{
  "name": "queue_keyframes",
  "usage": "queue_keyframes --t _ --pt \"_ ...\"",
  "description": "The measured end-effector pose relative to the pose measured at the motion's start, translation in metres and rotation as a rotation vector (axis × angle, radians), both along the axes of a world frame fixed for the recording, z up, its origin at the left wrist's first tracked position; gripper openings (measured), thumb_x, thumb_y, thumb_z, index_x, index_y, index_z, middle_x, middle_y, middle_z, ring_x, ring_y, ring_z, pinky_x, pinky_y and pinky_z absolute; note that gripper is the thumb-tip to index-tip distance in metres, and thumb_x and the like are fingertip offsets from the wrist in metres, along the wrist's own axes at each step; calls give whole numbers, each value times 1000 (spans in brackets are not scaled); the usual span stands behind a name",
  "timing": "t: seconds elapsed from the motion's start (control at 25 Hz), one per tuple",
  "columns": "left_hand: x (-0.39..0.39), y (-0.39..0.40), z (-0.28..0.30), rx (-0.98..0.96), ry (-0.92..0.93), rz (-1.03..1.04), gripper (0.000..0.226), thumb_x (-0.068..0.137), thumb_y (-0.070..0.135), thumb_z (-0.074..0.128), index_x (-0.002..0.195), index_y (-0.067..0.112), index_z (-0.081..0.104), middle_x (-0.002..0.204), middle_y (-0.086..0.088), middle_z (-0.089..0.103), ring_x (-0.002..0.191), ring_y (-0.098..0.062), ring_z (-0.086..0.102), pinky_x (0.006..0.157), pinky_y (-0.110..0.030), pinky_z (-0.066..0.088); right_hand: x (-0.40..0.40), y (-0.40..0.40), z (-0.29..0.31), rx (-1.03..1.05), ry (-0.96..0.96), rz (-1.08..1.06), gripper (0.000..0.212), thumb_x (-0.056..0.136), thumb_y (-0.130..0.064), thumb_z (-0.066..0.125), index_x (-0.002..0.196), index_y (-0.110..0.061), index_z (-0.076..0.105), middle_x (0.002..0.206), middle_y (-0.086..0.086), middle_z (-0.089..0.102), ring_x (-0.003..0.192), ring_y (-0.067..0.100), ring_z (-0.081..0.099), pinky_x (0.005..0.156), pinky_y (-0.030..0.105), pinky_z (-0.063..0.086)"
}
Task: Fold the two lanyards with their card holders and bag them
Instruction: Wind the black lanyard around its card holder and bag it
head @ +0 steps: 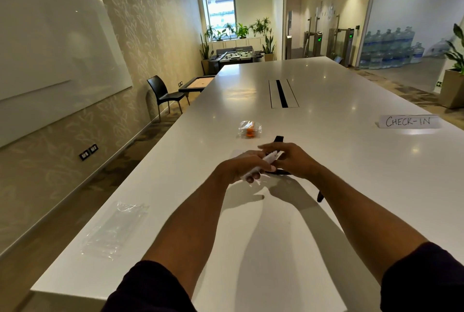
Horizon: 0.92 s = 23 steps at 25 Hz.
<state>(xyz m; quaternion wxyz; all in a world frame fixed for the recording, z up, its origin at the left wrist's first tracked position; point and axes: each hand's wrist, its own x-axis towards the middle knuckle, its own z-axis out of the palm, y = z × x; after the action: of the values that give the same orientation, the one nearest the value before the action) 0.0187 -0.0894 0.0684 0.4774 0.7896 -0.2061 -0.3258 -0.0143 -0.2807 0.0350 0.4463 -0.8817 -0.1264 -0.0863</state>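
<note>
Glossy white table, pale all the way down. The black lanyard strap cuts dark across it, against a white card holder. Further out, a clear bag with an orange splash inside. Another clear bag, colourless. White sign, black lettering. Beige wall, pale leaf pattern. Black chair.

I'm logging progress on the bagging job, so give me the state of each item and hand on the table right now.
Clear plastic bag with orange lanyard: filled, lying on the table.
Empty clear plastic bag: flat, near the left edge.
White card holder: held between both hands.
Black lanyard strap: partly folded, one end trailing on the table.
Left hand: gripping the holder.
Right hand: gripping the holder.
</note>
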Motion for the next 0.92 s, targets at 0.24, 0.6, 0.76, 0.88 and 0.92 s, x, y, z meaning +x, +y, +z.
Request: queue_keyframes --t 0.24,0.6,0.76,0.88,0.92 --pt "7 25 -2 -66 101 7 44 80 48 62 98 9 68 82 -10 61 58 -14 47 51 -23 35 -1 5 -3 37 -29 -14 35 86 -7 78 117 -23 72 103 0 75 77 19 72 71 29 61" --pt "23 33 -7 -3 -203 176 15 71 10 69 86 13 68 97 -12 65 92 -24 58 81 -34 46 2 20 -3 -23 -6 89 58 76 10 74 117 -31 70 104 -2 69 84 10 67 72 18 57" --pt "31 41 -7 25 -265 207 23 84 4 66 104 15 68 96 -9 65 88 -22 59 76 -30 48 1 18 2 -196 -168 -82 21 78 -18 79 86 -34 68 92 -10 66 77 6 60 67 22 50" --pt "35 46 -5 16 -285 189 26 86 2 65 109 11 72 97 -6 69 90 -19 63 75 -26 51 -1 13 3 -400 -263 -188 14 78 -36 78 84 -28 68 94 -13 60 73 8 59 62 26 47" --pt "36 46 -5 19 -289 187 23 86 2 66 107 11 73 96 -4 70 88 -17 64 73 -25 51 -2 13 2 -394 -293 -187 14 77 -35 78 83 -27 67 96 -13 60 75 8 60 63 25 48"
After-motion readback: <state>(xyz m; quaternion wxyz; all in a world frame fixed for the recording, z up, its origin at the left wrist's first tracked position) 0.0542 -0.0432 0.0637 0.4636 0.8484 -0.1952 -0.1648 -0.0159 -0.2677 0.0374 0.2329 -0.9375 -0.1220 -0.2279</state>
